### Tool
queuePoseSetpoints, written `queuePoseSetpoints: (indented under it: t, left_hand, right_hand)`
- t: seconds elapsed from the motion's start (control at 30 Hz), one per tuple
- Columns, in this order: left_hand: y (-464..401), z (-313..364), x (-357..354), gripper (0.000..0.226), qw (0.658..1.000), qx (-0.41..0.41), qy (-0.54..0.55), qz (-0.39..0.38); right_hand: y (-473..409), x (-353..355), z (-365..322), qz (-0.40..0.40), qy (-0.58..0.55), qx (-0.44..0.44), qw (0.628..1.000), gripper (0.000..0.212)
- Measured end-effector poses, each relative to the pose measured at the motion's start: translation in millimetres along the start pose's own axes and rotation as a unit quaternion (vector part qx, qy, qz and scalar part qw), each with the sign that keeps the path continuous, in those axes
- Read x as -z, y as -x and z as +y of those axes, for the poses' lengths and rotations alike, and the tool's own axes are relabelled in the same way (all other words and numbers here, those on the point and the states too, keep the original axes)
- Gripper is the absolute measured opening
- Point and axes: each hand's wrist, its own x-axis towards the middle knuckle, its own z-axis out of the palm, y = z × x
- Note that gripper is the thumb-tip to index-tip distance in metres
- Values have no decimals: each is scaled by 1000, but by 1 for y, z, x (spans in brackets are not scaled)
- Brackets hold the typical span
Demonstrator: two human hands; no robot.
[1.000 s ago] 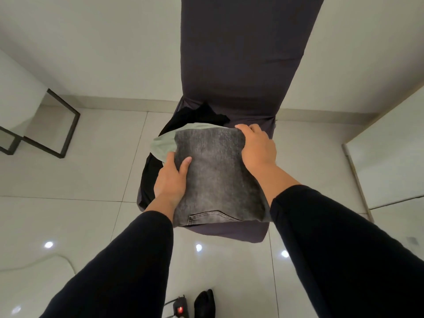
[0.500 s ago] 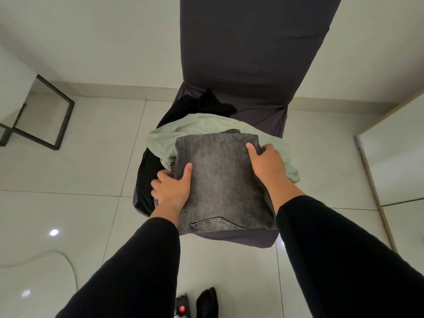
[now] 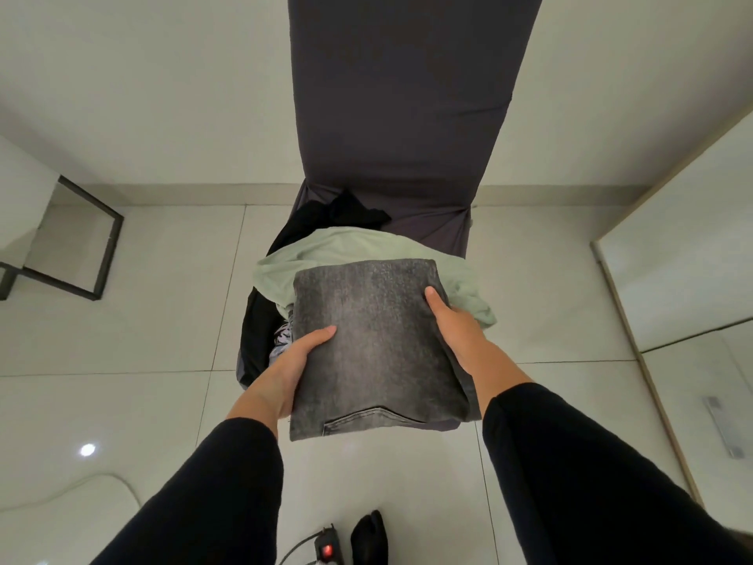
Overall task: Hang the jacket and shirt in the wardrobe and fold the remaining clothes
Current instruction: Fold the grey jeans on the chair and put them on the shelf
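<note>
A folded pair of grey jeans (image 3: 375,344) is held flat above the seat of a chair with a dark cover (image 3: 407,116). My left hand (image 3: 289,360) grips its left edge, thumb on top and fingers underneath. My right hand (image 3: 456,324) grips its right edge the same way. Under the jeans a pale green garment (image 3: 354,246) lies crumpled on the seat. Black clothing (image 3: 326,216) is piled behind it and hangs down the seat's left side. A patterned piece (image 3: 282,340) peeks out beside my left hand.
A black metal frame (image 3: 93,246) stands on the tiled floor at left. A pale wardrobe panel (image 3: 672,279) runs along the right. A power strip with a red light (image 3: 326,550) and a dark shoe (image 3: 368,536) lie on the floor near my feet.
The jeans have come toward me and lifted off the pile, uncovering more of the green garment. My right hand slid from the far corner to the right edge.
</note>
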Motion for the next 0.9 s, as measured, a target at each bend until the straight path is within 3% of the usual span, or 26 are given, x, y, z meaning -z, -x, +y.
queuePoseSetpoints:
  t: [0.1, 0.2, 0.3, 0.37, 0.47, 0.6, 0.77, 0.9]
  left_hand:
    - [26, 32, -13, 42, 999, -3, -31, -17]
    - [48, 65, -41, 60, 992, -81, -92, 24]
    - [67, 94, -79, 60, 924, -239, -259, 148]
    - [84, 111, -113, 52, 871, -319, -336, 162]
    - [110, 128, -172, 42, 818, -397, -393, 134]
    - [138, 127, -259, 41, 782, -450, -427, 58]
    - [178, 81, -370, 40, 744, -489, -449, -75]
    - [224, 23, -450, 39, 708, -498, -475, -160]
  right_hand:
    - [23, 23, -12, 40, 48, 1, 998, 80]
    - [52, 57, -30, 141, 87, 43, 985, 65]
    - [81, 106, -46, 217, 81, 57, 971, 59]
    - [101, 145, -52, 241, 73, 61, 966, 59]
    - [134, 206, -46, 277, 33, 47, 959, 59]
    - [186, 279, -16, 353, -23, 21, 935, 60]
    - [270, 356, 55, 443, -95, -28, 891, 57]
    - [347, 404, 116, 477, -220, -89, 847, 64]
